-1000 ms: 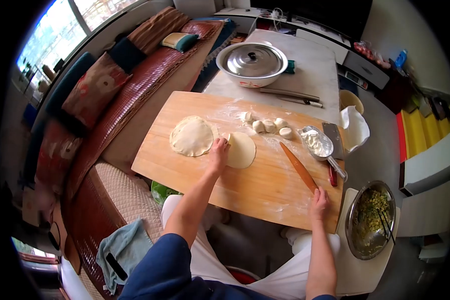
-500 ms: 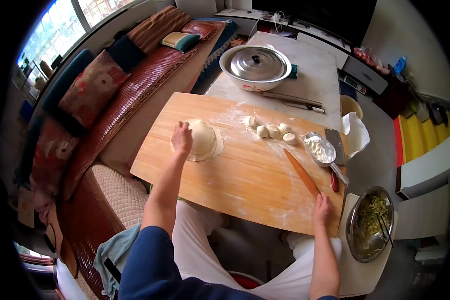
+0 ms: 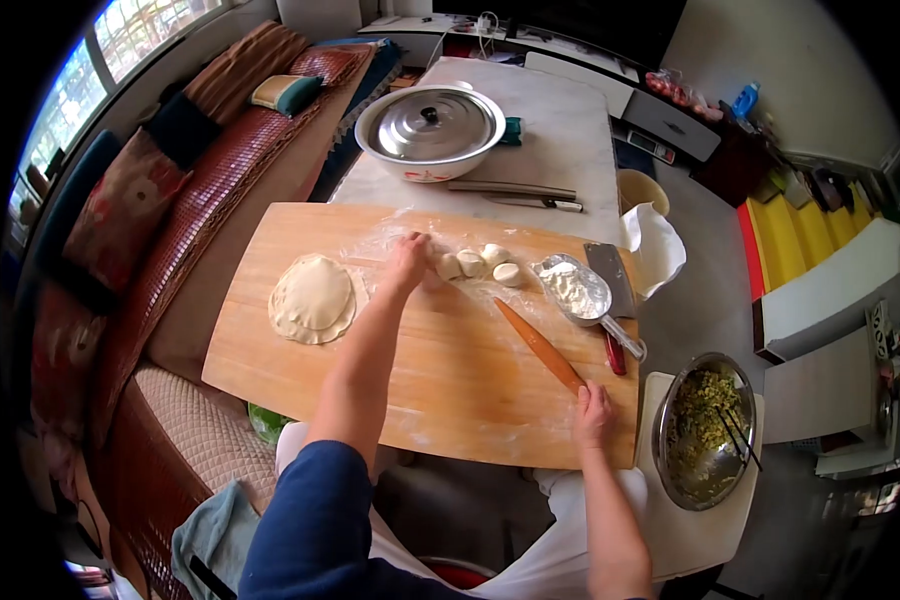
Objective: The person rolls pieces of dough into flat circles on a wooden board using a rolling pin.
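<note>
My left hand (image 3: 410, 260) is at the left end of several small dough pieces (image 3: 471, 263) near the far side of the wooden board (image 3: 440, 400). Its fingers are bent down, and what they hold, if anything, is hidden. My right hand (image 3: 592, 412) grips the near end of a brown rolling pin (image 3: 540, 345) lying aslant on the board. Flat dough rounds (image 3: 313, 298) lie stacked on the board's left part. A metal scoop of flour (image 3: 573, 290) rests at the right, beside a cleaver (image 3: 610, 279).
Behind the board stand a lidded white basin (image 3: 430, 133) and a long knife (image 3: 535, 202). At the lower right a steel bowl of chopped filling (image 3: 707, 430) holds chopsticks. A sofa (image 3: 225, 180) runs along the left.
My left hand first laid a dough round on the left stack, then moved right to the small dough pieces. My right hand stays on the rolling pin. The view has shifted.
</note>
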A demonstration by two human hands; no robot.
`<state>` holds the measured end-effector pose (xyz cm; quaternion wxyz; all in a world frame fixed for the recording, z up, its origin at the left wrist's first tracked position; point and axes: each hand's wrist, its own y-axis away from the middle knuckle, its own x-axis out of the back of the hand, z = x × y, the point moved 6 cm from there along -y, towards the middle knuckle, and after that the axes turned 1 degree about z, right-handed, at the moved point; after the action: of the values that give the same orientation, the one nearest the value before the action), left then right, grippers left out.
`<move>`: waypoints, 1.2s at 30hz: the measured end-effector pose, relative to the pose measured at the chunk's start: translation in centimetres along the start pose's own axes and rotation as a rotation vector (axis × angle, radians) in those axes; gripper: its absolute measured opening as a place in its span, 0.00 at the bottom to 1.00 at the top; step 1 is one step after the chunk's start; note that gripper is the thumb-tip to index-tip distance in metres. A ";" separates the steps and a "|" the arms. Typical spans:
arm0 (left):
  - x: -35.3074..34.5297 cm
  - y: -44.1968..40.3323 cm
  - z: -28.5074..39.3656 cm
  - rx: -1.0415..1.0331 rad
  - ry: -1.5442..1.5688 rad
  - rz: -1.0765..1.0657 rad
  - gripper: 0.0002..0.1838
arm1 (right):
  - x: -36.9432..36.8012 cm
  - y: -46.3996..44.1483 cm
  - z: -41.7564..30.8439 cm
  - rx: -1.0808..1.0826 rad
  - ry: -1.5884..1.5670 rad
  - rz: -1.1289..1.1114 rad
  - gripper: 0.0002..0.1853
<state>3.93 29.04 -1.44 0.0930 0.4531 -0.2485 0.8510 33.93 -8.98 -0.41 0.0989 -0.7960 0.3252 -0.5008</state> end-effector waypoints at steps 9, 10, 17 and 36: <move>-0.7 9.5 8.7 0.165 -0.013 0.307 0.20 | 1.0 -0.2 -0.3 -0.084 -0.101 0.035 0.10; -1.9 10.8 11.1 0.143 0.035 0.292 0.20 | 1.0 0.0 -0.2 -0.103 -0.108 0.045 0.10; -4.9 9.8 16.8 -0.046 0.123 0.209 0.23 | 0.0 0.5 1.1 -0.129 -0.094 0.060 0.11; 1.6 14.5 16.5 -0.143 0.080 -0.192 0.17 | 1.0 -0.1 0.1 -0.142 -0.115 0.022 0.11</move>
<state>9.46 8.11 2.68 0.2158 0.4326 -0.2602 0.8358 34.32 -9.51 0.31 0.0664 -0.8250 0.3622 -0.4287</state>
